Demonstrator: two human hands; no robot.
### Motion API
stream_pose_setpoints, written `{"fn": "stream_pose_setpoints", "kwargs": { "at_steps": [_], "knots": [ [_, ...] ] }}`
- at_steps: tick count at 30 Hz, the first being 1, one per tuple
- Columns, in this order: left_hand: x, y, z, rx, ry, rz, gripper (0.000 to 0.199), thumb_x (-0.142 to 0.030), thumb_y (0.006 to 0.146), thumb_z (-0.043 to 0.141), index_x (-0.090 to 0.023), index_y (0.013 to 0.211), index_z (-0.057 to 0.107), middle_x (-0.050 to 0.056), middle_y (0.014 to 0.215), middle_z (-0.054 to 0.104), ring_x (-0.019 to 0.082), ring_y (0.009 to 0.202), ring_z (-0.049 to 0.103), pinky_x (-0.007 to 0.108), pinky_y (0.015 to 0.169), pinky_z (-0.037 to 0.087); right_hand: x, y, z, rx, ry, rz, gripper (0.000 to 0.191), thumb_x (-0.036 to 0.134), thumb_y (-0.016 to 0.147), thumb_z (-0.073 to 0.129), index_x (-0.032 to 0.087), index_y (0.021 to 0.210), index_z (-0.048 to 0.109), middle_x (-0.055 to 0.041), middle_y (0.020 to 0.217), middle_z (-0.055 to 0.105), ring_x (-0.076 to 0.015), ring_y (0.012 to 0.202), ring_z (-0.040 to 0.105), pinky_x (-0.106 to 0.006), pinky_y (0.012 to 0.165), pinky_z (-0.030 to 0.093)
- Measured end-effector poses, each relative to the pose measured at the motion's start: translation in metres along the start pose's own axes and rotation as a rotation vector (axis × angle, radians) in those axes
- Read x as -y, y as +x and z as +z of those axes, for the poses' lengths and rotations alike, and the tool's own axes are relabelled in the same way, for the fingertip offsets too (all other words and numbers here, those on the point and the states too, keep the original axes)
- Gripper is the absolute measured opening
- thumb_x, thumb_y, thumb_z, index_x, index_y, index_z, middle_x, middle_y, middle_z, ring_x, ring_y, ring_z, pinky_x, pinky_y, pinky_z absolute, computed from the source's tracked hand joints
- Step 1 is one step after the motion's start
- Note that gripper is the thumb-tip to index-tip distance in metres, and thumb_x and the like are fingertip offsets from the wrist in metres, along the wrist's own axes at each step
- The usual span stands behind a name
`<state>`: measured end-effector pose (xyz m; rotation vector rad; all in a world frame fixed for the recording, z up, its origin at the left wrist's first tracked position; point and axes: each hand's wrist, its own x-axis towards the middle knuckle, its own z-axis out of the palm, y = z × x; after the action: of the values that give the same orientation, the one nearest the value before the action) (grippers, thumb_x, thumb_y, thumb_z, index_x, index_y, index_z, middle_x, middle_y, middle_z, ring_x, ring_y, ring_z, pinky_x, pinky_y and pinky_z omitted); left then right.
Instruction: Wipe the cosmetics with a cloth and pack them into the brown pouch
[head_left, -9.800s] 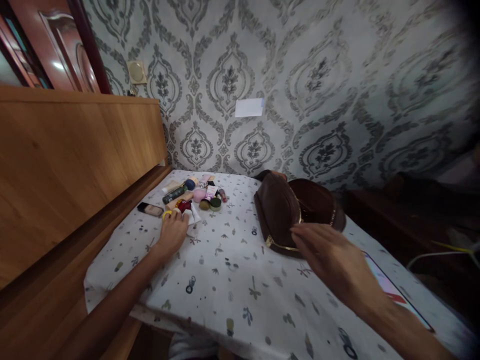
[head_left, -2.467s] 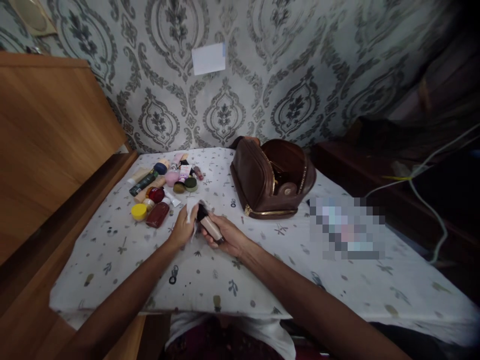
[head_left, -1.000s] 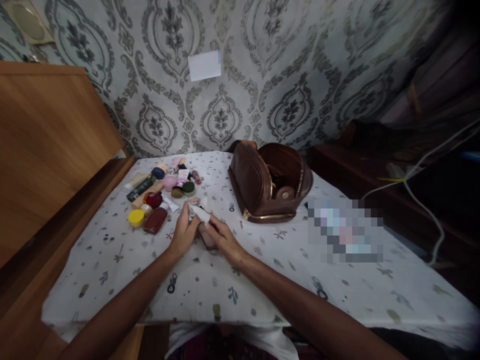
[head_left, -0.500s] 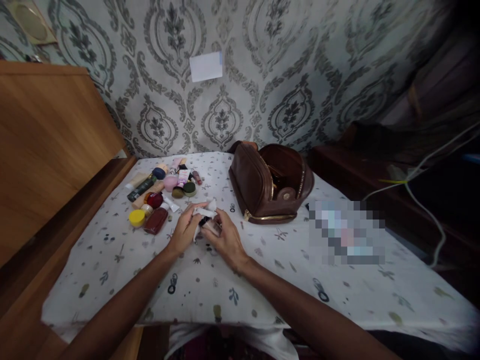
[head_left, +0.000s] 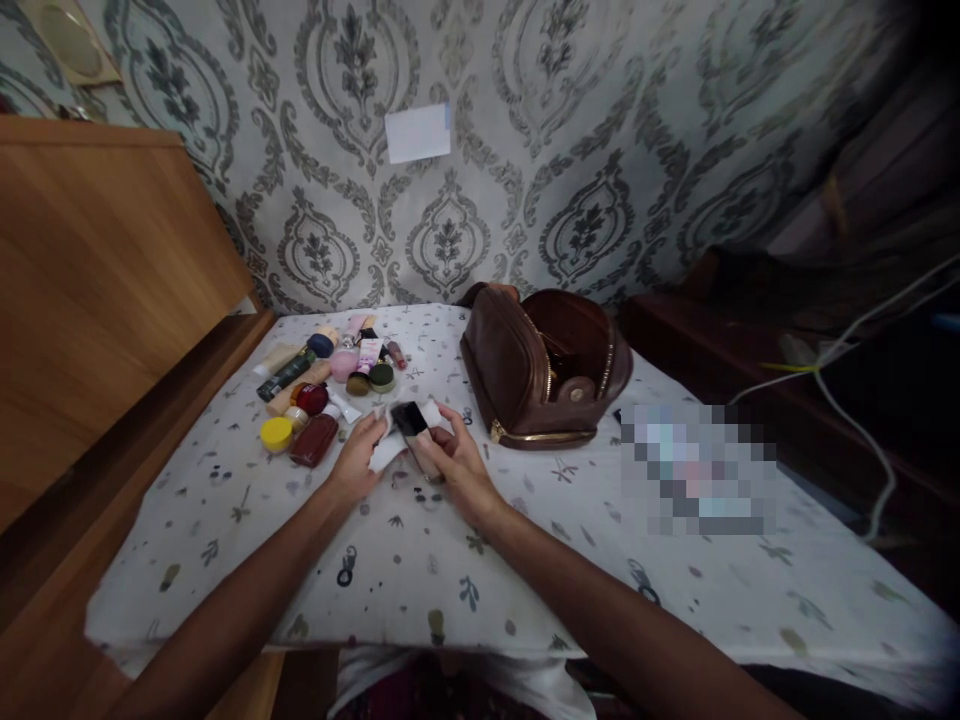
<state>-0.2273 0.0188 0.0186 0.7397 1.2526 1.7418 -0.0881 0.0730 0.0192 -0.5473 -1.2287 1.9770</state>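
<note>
A small bottle with a black cap and a beige body (head_left: 422, 450) is held tilted over the table by my right hand (head_left: 463, 468), whose fingers close round its lower part. My left hand (head_left: 358, 462) grips a white wipe (head_left: 386, 452) that spreads behind the bottle and reaches toward my right fingertips. To the left lies a group of cosmetics: a yellow-lidded jar (head_left: 276, 434), a dark red bottle (head_left: 313, 440), a white tube (head_left: 345, 407), a dark green tube (head_left: 286, 375) and several other jars and tubes. The brown bag (head_left: 506, 365) stands unzipped to the right of my hands.
A patterned white cloth (head_left: 525, 590) covers the table. A blurred-out flat item (head_left: 694, 470) lies at the right. Wooden furniture (head_left: 105, 300) borders the left side, and a white cable (head_left: 870, 440) hangs at the right. Wallpaper with a white card (head_left: 418, 133) rises behind.
The bottle has come out from under the wipe, so its black cap and body now show. The wipe is spread behind it, and my hands are slightly farther apart.
</note>
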Motion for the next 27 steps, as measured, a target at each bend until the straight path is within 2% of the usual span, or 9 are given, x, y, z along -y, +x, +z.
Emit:
{"fn": "stream_pose_setpoints", "kwargs": {
  "at_steps": [3,6,8,10,12,16,20,23,27],
  "knots": [
    [0.004,-0.004,0.005,0.057,0.074,0.01,0.041,-0.047,0.075,0.071,-0.018,0.102,0.064,0.0,0.079,0.066,0.013,0.062,0.059,0.025,0.059,0.049,0.004,0.002,0.001,-0.055,0.248,0.135,0.067,0.035,0.07,0.078,0.03,0.128,0.046,0.0033,0.085,0.068,-0.0135,0.069,0.063,-0.023,0.06,0.046],
    [0.002,-0.011,0.01,0.004,0.299,0.156,0.043,-0.042,0.085,0.061,-0.02,0.122,0.056,0.005,0.108,0.067,0.018,0.093,0.064,0.03,0.083,0.05,0.005,0.005,0.0,-0.078,0.374,0.181,0.064,0.029,0.07,0.079,0.032,0.127,0.05,0.0049,0.081,0.07,-0.012,0.065,0.062,-0.021,0.055,0.047],
    [0.002,-0.015,0.013,-0.053,0.468,0.282,0.042,-0.037,0.09,0.055,-0.021,0.129,0.051,0.007,0.129,0.059,0.023,0.119,0.055,0.036,0.102,0.042,0.004,0.007,0.0,-0.064,0.422,0.196,0.055,0.027,0.07,0.079,0.029,0.12,0.057,0.0045,0.083,0.072,-0.0109,0.065,0.063,-0.02,0.056,0.048],
    [0.003,-0.018,0.014,-0.056,0.593,0.367,0.044,-0.032,0.093,0.049,-0.021,0.135,0.047,0.009,0.14,0.052,0.023,0.132,0.045,0.039,0.111,0.034,0.004,0.007,0.001,-0.049,0.445,0.202,0.041,0.026,0.069,0.08,0.025,0.108,0.065,0.0037,0.085,0.073,-0.01,0.065,0.062,-0.019,0.058,0.049],
    [0.005,-0.021,0.015,-0.024,0.682,0.427,0.046,-0.028,0.094,0.045,-0.021,0.14,0.042,0.009,0.145,0.048,0.023,0.135,0.042,0.04,0.113,0.031,0.004,0.007,0.002,-0.03,0.446,0.203,0.032,0.027,0.07,0.08,0.022,0.099,0.068,0.0027,0.085,0.073,-0.0101,0.066,0.062,-0.019,0.059,0.049],
    [0.008,-0.022,0.014,0.041,0.8,0.599,0.046,-0.025,0.097,0.038,-0.022,0.142,0.041,0.009,0.148,0.045,0.023,0.137,0.04,0.043,0.115,0.03,0.003,0.007,0.002,-0.03,0.47,0.185,0.026,0.028,0.07,0.08,0.022,0.093,0.069,0.0029,0.085,0.073,-0.0108,0.069,0.062,-0.02,0.062,0.05],
    [0.007,-0.021,0.015,0.203,0.885,0.76,0.046,-0.015,0.096,0.034,-0.024,0.138,0.048,0.007,0.142,0.052,0.022,0.139,0.036,0.046,0.115,0.031,0.001,0.012,-0.002,-0.068,0.529,0.173,0.018,0.023,0.071,0.078,0.023,0.086,0.068,0.0052,0.083,0.073,-0.0104,0.069,0.062,-0.02,0.061,0.05],
    [0.005,-0.022,0.016,0.302,0.86,0.838,0.049,-0.005,0.09,0.036,-0.024,0.13,0.056,0.007,0.131,0.062,0.021,0.133,0.044,0.047,0.11,0.038,-0.001,0.017,-0.007,-0.094,0.581,0.179,0.015,0.021,0.072,0.076,0.02,0.083,0.067,0.0046,0.08,0.072,-0.0094,0.067,0.062,-0.019,0.06,0.05],
    [0.003,-0.027,0.02,0.44,0.775,0.884,0.053,0.004,0.08,0.035,-0.023,0.113,0.068,0.006,0.111,0.072,0.021,0.118,0.056,0.045,0.098,0.047,-0.001,0.023,-0.018,-0.088,0.616,0.276,0.018,0.028,0.074,0.077,0.017,0.075,0.063,0.0029,0.065,0.067,-0.0094,0.056,0.058,-0.018,0.052,0.048]
  ]
}}
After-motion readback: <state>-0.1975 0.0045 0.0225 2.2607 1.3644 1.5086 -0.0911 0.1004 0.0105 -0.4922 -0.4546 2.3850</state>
